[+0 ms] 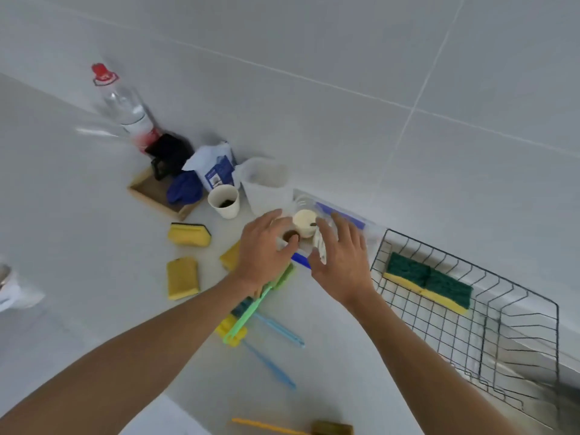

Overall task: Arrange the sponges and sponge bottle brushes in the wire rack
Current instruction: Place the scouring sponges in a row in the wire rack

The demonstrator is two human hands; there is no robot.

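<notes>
- Overhead, the head view looks down on a white counter (78,233) against a tiled wall (345,51).
- Left hand (266,249): fingers spread and fairly straight, reaching over a clear plastic tray (370,229) with blue edging; whether the fingertips touch anything cannot be told, and nothing is gripped.
- Right hand (342,262): likewise spread wide, palm down, just beside the left hand above the same tray, holding nothing.
- Between the two hands stands a small cream cup (304,222); a darker round item beside it is too blurred to identify.
- Wire rack (518,350): black, at the right against the wall; two green-and-yellow sponges (430,282) lie side by side, touching, near its far left end.
- Loose yellow sponges on the counter: one with a dark edge (189,234), one below it (182,277), and a third (230,255) partly hidden by the left hand.
- Bottle brushes: a green-handled one (248,315) runs under the left wrist, crossing a yellow sponge head (227,329); two blue handles (279,329) lie nearby; a yellow-handled one (270,426) lies at the bottom edge.
- Background clutter: a clear bottle with red cap (125,108), a paper cup (224,200), a white-and-blue bag (215,166) and a wooden tray (147,191).
</notes>
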